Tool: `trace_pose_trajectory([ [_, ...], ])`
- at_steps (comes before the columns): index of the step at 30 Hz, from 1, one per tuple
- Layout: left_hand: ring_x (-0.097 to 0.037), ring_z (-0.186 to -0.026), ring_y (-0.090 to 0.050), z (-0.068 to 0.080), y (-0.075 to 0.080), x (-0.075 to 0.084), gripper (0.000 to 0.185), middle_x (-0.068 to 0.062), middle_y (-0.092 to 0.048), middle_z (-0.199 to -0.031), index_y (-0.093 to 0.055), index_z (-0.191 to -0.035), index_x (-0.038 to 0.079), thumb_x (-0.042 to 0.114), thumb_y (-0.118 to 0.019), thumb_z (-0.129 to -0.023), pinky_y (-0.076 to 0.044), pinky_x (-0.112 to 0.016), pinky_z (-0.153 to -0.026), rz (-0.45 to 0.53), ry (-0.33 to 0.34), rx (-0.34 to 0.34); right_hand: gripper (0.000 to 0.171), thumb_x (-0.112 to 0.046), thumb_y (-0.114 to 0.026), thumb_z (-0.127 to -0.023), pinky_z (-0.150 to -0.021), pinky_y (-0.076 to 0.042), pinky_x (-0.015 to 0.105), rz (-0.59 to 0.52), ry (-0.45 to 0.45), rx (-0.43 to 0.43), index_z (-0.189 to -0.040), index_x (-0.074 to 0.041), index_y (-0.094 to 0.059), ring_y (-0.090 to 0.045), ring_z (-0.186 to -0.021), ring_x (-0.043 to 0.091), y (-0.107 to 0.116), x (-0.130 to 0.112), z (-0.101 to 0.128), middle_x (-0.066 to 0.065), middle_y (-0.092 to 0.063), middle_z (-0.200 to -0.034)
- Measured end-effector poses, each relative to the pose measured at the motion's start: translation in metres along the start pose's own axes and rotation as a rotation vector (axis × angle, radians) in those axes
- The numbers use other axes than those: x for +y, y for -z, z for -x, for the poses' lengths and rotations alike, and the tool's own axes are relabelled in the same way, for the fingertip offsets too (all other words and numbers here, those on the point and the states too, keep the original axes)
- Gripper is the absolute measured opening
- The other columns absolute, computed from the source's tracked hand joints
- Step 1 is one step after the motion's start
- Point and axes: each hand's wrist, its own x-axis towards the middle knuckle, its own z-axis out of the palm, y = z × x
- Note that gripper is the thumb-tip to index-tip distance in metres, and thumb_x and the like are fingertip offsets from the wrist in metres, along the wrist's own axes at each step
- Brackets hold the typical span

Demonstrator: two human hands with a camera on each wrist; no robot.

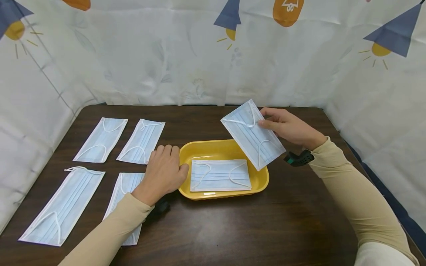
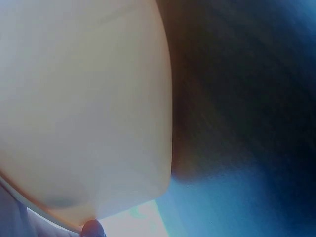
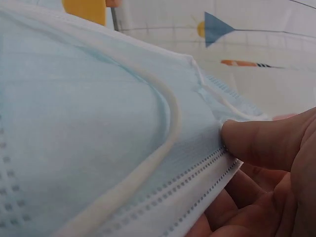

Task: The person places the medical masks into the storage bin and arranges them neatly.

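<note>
My right hand (image 1: 287, 125) pinches a light blue face mask (image 1: 253, 135) by its edge, thumb on top and fingers beneath. The mask tilts above the right end of the yellow tray (image 1: 216, 145). Close up in the right wrist view, the thumb (image 3: 261, 140) presses on the mask (image 3: 89, 98), and a white ear loop (image 3: 170, 113) crosses it. Another face mask (image 1: 220, 175) lies flat inside the tray. At the tray's left end my left hand (image 1: 164, 171) grips the rim. The left wrist view is mostly filled by the tray's pale-looking wall (image 2: 84, 108).
Several more masks lie on the dark brown table (image 1: 253, 229) left of the tray, such as a large near one (image 1: 63, 207) and a far one (image 1: 101, 140). My left forearm partly covers one mask (image 1: 131, 181). White printed curtains (image 1: 186, 66) surround the table.
</note>
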Motion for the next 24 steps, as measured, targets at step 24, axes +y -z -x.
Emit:
trace_pose_trajectory([
  [24, -0.028, -0.077, -0.04, -0.001, -0.003, -0.002, 0.028, -0.01, -0.046, -0.077, -0.056, -0.094, -0.002, 0.026, -0.054, -0.09, -0.029, -0.036, -0.069, 0.001, -0.017, 0.017, 0.016, -0.024, -0.051, -0.108, -0.074, -0.057, 0.034, 0.097, 0.131, -0.287, -0.119, -0.016, -0.06, -0.068, -0.088, 0.024, -0.044, -0.006, -0.034, 0.008, -0.072, -0.107],
])
